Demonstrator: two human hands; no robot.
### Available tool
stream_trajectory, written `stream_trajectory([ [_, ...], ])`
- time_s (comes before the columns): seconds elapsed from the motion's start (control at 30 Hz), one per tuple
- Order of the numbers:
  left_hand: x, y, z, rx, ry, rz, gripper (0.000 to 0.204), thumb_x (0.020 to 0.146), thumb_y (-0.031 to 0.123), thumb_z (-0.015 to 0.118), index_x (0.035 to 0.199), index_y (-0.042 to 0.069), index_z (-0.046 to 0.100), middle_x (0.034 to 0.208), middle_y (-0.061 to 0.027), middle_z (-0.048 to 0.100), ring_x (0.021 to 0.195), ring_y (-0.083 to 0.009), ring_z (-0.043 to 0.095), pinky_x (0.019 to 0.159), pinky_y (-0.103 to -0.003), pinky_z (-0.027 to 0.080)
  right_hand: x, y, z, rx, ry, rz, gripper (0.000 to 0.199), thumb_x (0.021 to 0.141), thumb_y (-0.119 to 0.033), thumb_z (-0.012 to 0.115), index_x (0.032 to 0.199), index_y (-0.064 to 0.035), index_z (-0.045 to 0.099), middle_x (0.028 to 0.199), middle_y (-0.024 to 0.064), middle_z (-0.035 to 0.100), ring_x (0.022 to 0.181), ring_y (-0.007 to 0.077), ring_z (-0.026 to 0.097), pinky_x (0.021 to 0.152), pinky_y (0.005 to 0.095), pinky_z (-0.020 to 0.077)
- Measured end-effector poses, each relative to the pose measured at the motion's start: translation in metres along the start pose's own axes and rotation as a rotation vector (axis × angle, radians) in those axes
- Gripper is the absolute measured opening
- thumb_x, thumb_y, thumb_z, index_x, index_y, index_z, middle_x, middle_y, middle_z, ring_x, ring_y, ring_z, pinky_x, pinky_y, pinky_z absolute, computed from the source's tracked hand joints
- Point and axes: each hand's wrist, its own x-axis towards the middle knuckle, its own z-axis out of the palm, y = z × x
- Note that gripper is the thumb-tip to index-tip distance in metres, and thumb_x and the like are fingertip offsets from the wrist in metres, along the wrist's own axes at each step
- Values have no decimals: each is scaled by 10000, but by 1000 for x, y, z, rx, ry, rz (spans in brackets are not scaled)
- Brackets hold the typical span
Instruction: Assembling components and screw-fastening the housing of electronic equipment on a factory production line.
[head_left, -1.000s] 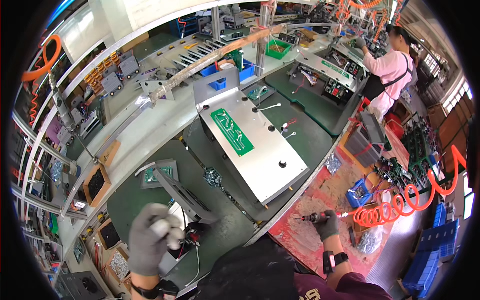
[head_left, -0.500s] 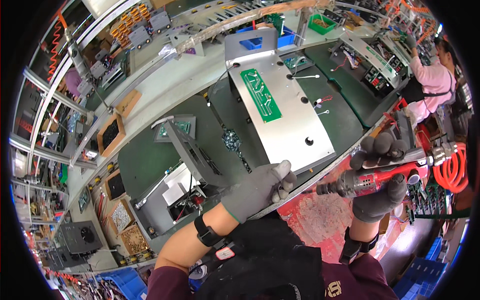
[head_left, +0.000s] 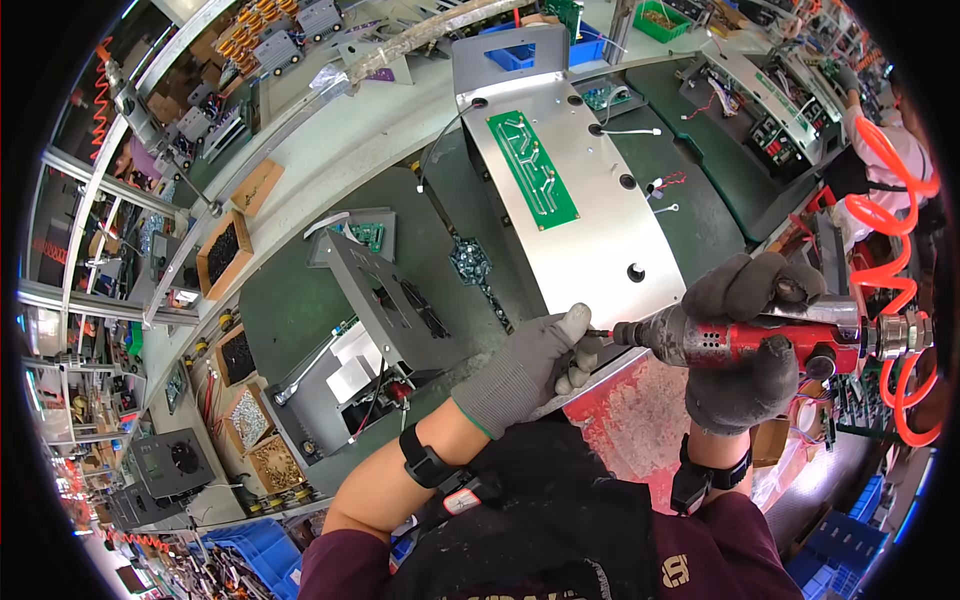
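Two grey-gloved hands meet in front of the wearer's chest. The right hand [head_left: 738, 395] is wrapped firmly around one red air screwdriver [head_left: 715, 342], its bit [head_left: 602, 333] pointing left. The left hand [head_left: 525, 368] sits at the bit's tip, fingers curled toward the thumb; whether they pinch it cannot be told. One coiled orange hose [head_left: 893, 280] runs at the tool's rear end.

Just beyond lies one long silver panel [head_left: 590, 250] with five black grommets and one green circuit board [head_left: 533, 170] on it. To its left stands one open grey chassis [head_left: 372, 310]. Further left are four cardboard trays [head_left: 238, 272] of small parts. Farther off are one green bin [head_left: 658, 32] and, at upper right, one co-worker in pink [head_left: 855, 175].
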Motion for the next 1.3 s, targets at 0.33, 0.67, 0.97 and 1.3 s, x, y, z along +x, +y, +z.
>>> stream_trajectory([
  [0.33,2,12,11,94,6,-164,495,951,484,444,760,42,560,596,-8,495,480,-72,403,429,-202,311,2,1,-6,6,-133,-26,443,777,-265,749,1091,-95,485,724,101,541,606,241,579,499,338,514],
  [0.67,11,-8,11,-217,100,-176,427,926,433,527,808,24,550,669,-46,538,515,-95,470,424,-213,332,-11,-5,-6,-109,-90,-174,412,778,-278,663,1092,-92,472,757,53,423,592,190,433,519,321,386],
  [0.97,15,-9,25,-293,70,-71,446,940,445,496,876,7,549,705,-49,548,516,-97,437,439,-196,334,-9,-4,-18,-149,-148,-175,402,785,-285,657,1089,-112,459,762,52,436,609,198,459,532,330,402],
  [1.3,4,-8,32,-177,62,52,526,917,523,485,962,3,549,738,-43,540,587,-113,449,549,-223,374,-21,-13,-14,-40,117,-110,450,746,-279,783,1023,-100,475,811,110,548,710,244,582,610,396,536],
])
